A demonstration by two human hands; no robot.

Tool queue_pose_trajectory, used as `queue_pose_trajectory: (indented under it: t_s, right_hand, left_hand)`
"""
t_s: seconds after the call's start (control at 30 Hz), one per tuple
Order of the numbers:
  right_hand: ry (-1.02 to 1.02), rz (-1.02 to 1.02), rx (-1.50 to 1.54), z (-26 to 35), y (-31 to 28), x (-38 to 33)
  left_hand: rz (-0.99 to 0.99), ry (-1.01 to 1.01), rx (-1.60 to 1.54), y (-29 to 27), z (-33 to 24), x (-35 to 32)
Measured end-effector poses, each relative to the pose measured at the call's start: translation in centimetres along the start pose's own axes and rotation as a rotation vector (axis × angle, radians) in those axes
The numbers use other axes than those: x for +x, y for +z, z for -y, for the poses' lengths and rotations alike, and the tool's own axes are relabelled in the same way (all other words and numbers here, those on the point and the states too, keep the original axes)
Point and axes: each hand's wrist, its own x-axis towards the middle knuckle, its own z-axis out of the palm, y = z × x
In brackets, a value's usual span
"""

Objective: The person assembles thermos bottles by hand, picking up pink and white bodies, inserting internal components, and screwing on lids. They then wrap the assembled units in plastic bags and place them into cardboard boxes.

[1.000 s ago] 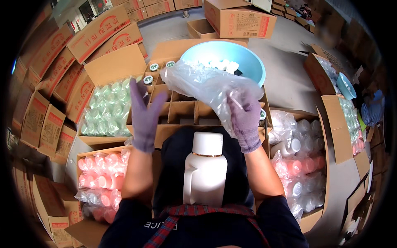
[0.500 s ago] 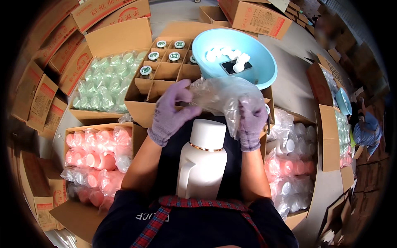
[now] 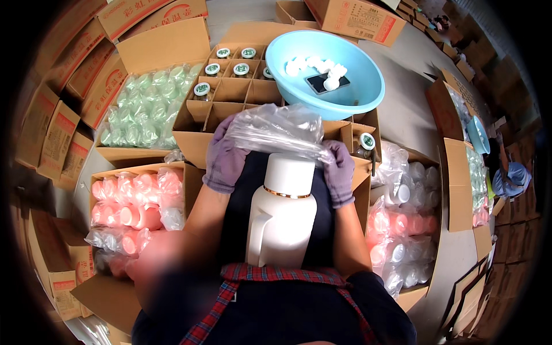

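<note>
A white thermos jug [image 3: 283, 221] with a gold ring under its lid stands upright in front of my body, its handle toward the left. Just above the lid, a clear plastic bag [image 3: 282, 129] is stretched between my gloved hands. My left hand [image 3: 226, 158] grips the bag's left side, and my right hand [image 3: 339, 172] pinches its right edge. The bag's lower edge is close to the top of the lid; I cannot tell whether they touch. Both hands wear purple gloves, and neither holds the jug.
Beyond the bag is a divided carton [image 3: 190, 141] with several glass liners. A blue basin [image 3: 368, 86] holding white caps and a dark phone-like slab rests on it. Cartons of wrapped green [image 3: 146, 109], pink [image 3: 138, 190] and white [image 3: 420, 195] pieces flank me. A co-worker [image 3: 512, 178] is far right.
The bag has been spread wider and brought down and left, over the jug's lid. My left hand has closed on its side, and my right hand has moved slightly lower.
</note>
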Motion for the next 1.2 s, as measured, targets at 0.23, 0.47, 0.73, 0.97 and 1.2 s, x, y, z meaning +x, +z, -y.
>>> queue_pose_trajectory:
  t_s: [0.23,0.47,0.73,0.97,1.2]
  right_hand:
    - [0.197,0.232,-0.014,5.5,-4.1,-10.0]
    - [-0.068,0.788,-0.083,8.9,-7.2,-16.4]
    - [-0.1,0.985,-0.08,6.8,-9.8,-16.5]
    - [-0.001,0.944,-0.117,8.6,-9.0,-15.7]
    - [0.243,0.765,-0.167,9.5,-6.0,-14.7]
  left_hand:
    - [0.219,-0.054,1.126,-1.1,-2.6,-9.9]
    - [0.814,0.419,1.503,-2.9,-5.3,-19.1]
    - [0.436,0.038,1.389,3.5,-8.0,-11.2]
    - [0.42,-0.372,1.322,-6.2,-5.8,-13.8]
    - [-0.468,-0.147,0.965,-15.3,-23.3,-24.8]
